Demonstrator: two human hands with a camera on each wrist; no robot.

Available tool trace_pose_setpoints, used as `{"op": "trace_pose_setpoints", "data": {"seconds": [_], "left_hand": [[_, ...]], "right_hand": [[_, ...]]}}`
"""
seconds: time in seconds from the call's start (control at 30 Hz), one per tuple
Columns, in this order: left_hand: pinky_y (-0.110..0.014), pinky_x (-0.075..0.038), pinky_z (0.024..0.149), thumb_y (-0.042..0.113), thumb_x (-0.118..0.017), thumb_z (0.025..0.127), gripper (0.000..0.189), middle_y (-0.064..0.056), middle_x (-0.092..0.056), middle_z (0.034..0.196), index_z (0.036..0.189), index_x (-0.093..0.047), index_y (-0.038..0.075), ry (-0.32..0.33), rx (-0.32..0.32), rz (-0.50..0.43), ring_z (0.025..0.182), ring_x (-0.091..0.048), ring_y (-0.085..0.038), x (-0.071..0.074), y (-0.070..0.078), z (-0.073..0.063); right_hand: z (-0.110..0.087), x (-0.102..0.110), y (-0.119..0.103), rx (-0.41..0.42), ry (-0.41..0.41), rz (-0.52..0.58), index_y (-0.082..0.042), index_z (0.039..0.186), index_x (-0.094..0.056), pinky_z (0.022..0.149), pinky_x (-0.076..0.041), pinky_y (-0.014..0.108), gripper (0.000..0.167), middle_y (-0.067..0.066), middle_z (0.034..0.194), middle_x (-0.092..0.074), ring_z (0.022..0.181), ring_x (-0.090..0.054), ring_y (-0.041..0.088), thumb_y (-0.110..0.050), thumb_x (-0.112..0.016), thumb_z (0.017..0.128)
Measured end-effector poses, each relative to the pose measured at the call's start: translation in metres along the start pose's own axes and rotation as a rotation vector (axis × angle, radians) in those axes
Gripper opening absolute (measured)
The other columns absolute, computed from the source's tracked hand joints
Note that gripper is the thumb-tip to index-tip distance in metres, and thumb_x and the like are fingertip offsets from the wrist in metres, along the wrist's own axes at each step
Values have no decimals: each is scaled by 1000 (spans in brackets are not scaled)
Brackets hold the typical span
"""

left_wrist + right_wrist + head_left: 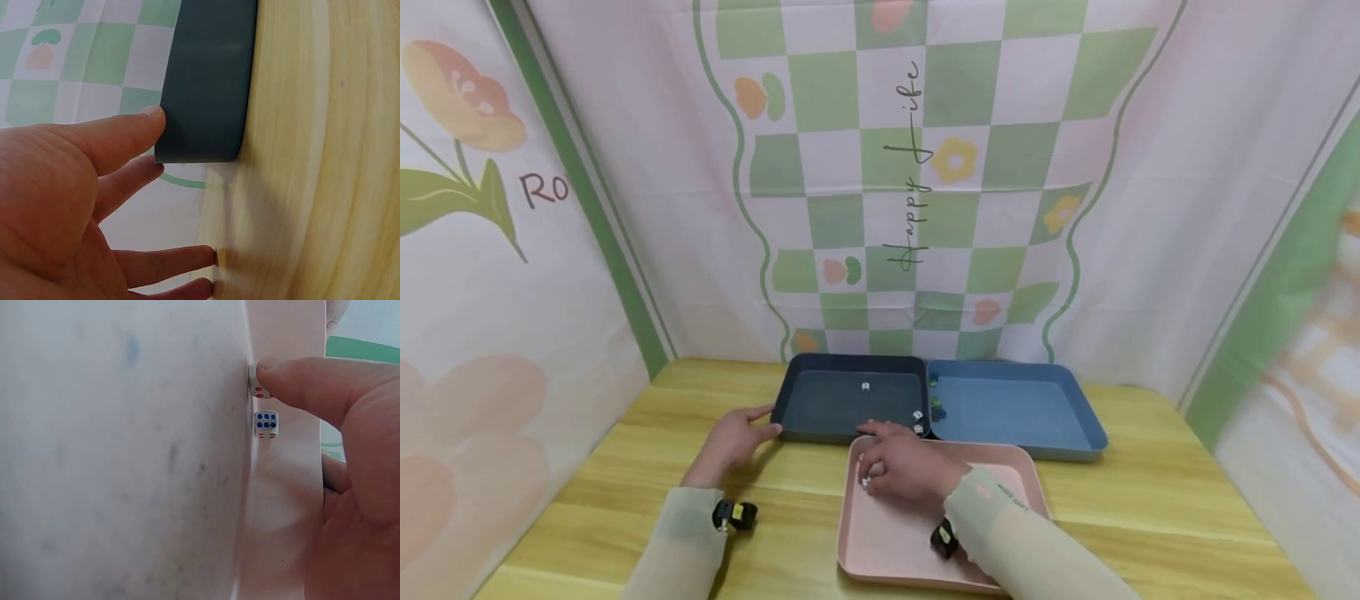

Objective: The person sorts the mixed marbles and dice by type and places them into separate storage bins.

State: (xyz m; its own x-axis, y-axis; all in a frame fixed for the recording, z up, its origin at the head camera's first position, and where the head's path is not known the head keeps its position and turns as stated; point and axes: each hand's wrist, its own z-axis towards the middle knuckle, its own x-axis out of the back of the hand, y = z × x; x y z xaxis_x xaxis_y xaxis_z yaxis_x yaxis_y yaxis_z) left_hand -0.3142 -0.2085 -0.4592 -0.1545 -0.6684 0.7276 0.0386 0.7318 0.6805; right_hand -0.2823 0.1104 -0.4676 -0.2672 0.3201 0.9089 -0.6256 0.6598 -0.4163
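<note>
My left hand is at the left front corner of the dark tray. In the left wrist view its thumb touches the tray's wall, with the fingers spread and mostly straight. My right hand reaches over the left side of the pink tray. Its thumb rests on a white die against the tray's wall, with other fingers beyond the rim. Beside it sits another white die with blue and red pips. Three white dice, including one die, lie in the dark tray.
A blue tray stands to the right of the dark one, with several small blue and green pieces along its left side. All trays are on a wooden table. A patterned curtain hangs behind.
</note>
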Motion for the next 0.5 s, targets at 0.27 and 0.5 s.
{"op": "trace_pose_setpoints", "data": {"seconds": [0.27, 0.5], "left_hand": [[-41, -45, 68, 35, -64, 98, 53, -22, -52, 141, 146, -53, 13, -2, 2, -31, 53, -37, -17, -1, 1, 2], [-45, -47, 81, 36, -64, 99, 53, -21, -52, 142, 146, -53, 14, 4, 0, -4, 72, -54, -19, 0, 0, 0]], "right_hand": [[-2, 5, -1, -21, 43, 153, -32, 101, -77, 110, -34, 48, 15, 6, 156, -37, 146, -24, 31, -23, -72, 90], [-5, 26, -3, -123, 116, 355, -27, 102, -76, 96, -47, 47, 10, 2, 153, -41, 139, -38, 31, -23, -70, 95]]}}
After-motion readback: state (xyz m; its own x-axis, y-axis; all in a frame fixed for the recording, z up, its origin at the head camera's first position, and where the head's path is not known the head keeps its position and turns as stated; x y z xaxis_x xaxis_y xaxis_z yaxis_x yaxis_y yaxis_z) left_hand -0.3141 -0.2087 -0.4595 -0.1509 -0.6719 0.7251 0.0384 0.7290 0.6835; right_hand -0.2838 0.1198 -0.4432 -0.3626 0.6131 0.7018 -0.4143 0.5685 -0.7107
